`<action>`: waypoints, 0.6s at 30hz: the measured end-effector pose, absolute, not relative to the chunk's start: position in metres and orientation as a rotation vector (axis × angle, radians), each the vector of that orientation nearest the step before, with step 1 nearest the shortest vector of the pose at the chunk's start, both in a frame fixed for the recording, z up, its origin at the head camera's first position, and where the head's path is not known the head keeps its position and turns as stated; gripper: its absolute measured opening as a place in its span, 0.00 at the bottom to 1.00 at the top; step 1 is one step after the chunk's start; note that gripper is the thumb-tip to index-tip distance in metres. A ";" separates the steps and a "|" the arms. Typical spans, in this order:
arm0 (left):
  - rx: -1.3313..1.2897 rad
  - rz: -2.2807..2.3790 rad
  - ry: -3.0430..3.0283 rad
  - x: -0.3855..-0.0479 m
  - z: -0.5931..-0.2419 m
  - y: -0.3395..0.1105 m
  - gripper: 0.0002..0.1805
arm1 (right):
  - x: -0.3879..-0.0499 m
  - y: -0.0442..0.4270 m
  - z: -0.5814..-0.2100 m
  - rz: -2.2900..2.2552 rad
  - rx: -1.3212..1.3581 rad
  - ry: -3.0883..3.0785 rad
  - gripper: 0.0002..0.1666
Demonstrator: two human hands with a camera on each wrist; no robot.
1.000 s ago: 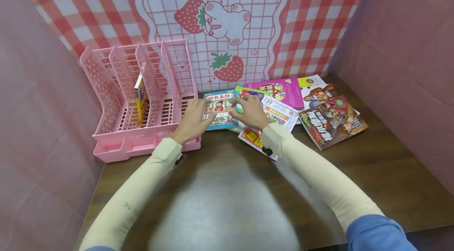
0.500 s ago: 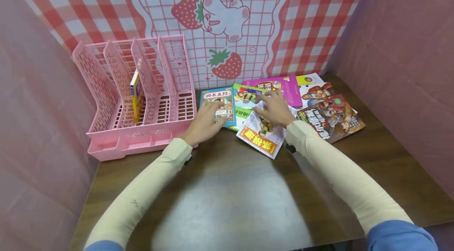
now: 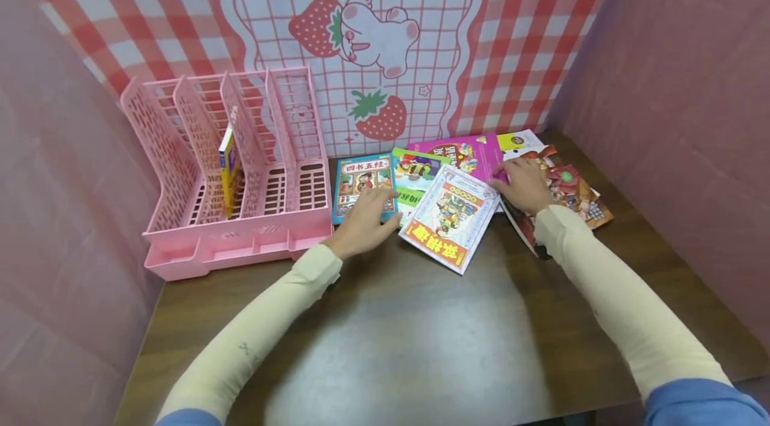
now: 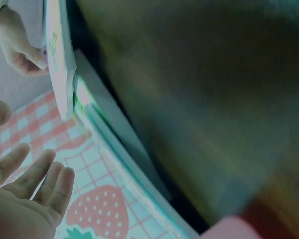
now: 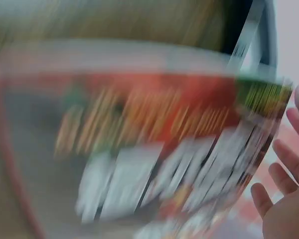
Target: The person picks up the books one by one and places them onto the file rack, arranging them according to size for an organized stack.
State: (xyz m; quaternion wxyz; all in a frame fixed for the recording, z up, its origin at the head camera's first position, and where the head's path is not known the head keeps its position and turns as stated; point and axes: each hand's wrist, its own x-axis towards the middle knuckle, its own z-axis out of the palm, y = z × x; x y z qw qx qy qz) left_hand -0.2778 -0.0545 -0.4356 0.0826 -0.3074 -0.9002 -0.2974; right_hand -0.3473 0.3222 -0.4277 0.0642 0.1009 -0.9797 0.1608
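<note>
My left hand hovers at the lower right corner of a blue-bordered book, fingers spread and holding nothing. In the left wrist view the fingers are loosely extended. My right hand reaches over the left part of a brown comic book, hiding some of its cover. The right wrist view shows straight fingers beside that comic's blurred cover; contact is unclear. A white book with a yellow title lies between my hands, overlapping a green book.
A pink file rack stands at the left, with a yellow book upright in one slot. A magenta book and a yellow-and-white book lie at the back. The wooden table spans the front; pink cloth hangs either side.
My right hand has moved rightward from over the green book, past the white book, to the brown comic. My left hand has shifted slightly right and toward me, uncovering more of the blue-bordered book.
</note>
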 end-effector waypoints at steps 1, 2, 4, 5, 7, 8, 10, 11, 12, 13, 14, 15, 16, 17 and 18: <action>-0.929 -0.876 -2.696 -0.277 -0.437 -0.052 0.26 | -0.348 0.333 -0.427 0.469 0.305 -2.958 0.23; -0.940 -0.865 -2.704 -0.275 -0.438 -0.048 0.26 | -0.348 0.345 -0.427 0.447 0.316 -2.961 0.23; -0.967 -0.849 -2.717 -0.273 -0.440 -0.042 0.26 | -0.346 0.371 -0.425 0.421 0.315 -2.994 0.24; -0.975 -0.839 -2.722 -0.272 -0.440 -0.040 0.26 | -0.345 0.384 -0.424 0.420 0.318 -3.026 0.25; -0.983 -0.843 -2.728 -0.270 -0.442 -0.035 0.26 | -0.342 0.408 -0.423 0.385 0.378 -3.085 0.26; -0.983 -0.845 -2.727 -0.269 -0.443 -0.034 0.25 | -0.340 0.419 -0.422 0.368 0.406 -3.123 0.28; -0.985 -0.848 -2.733 -0.268 -0.445 -0.032 0.25 | -0.335 0.435 -0.419 0.349 0.415 -3.210 0.32; -0.983 -0.848 -2.734 -0.268 -0.446 -0.032 0.25 | -0.332 0.440 -0.416 0.337 0.408 -3.247 0.34; -0.983 -0.847 -2.735 -0.267 -0.448 -0.032 0.24 | -0.329 0.445 -0.414 0.321 0.397 -3.276 0.37; -0.984 -0.844 -2.736 -0.267 -0.449 -0.032 0.24 | -0.326 0.449 -0.413 0.319 0.338 -3.314 0.41; -0.984 -0.839 -2.736 -0.266 -0.450 -0.032 0.24 | -0.323 0.452 -0.413 0.317 0.302 -3.336 0.46; -0.983 -0.828 -2.738 -0.265 -0.452 -0.033 0.24 | -0.321 0.455 -0.413 0.326 0.260 -3.355 0.50; -0.981 -0.817 -2.738 -0.264 -0.453 -0.033 0.23 | -0.319 0.457 -0.414 0.343 0.228 -3.368 0.54; -0.979 -0.808 -2.736 -0.264 -0.454 -0.033 0.23 | -0.318 0.460 -0.416 0.340 0.202 -3.370 0.59; -0.981 -0.800 -2.734 -0.263 -0.454 -0.034 0.23 | -0.318 0.463 -0.419 0.341 0.180 -3.365 0.64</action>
